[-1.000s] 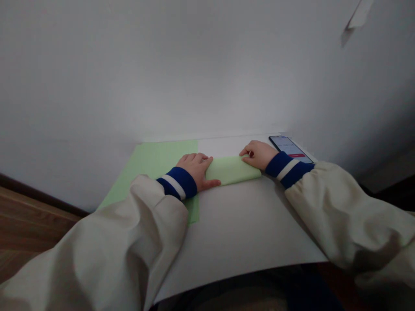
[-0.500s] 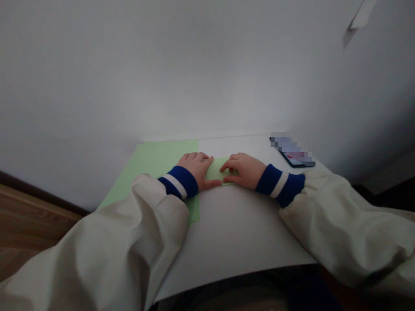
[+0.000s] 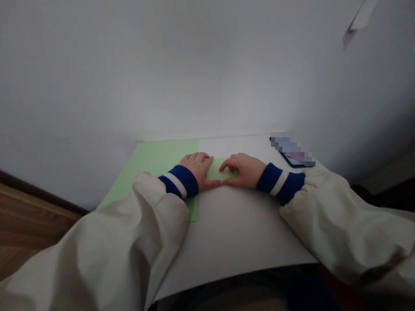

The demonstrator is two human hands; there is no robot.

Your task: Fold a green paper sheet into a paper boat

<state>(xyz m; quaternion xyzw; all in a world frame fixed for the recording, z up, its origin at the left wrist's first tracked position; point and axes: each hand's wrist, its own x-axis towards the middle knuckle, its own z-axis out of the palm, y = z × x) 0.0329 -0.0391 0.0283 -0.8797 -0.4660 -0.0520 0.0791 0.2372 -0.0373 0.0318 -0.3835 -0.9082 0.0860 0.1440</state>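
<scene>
Small green paper [image 3: 214, 171]: might slip crooked if you push hard.
Left hand [image 3: 196, 171]: spread wide on it, not gripping.
Right hand [image 3: 245, 170]: half open, no grip showing.

On the table [image 3: 240, 233], the folded paper [image 3: 212, 172] lies between the left hand [image 3: 196, 171] and the right hand [image 3: 245, 170]. The paper sheet [image 3: 158, 155] lies to its left, the phone [image 3: 291, 154] farther back on the right, the wall [image 3: 207, 73] behind the table.
</scene>
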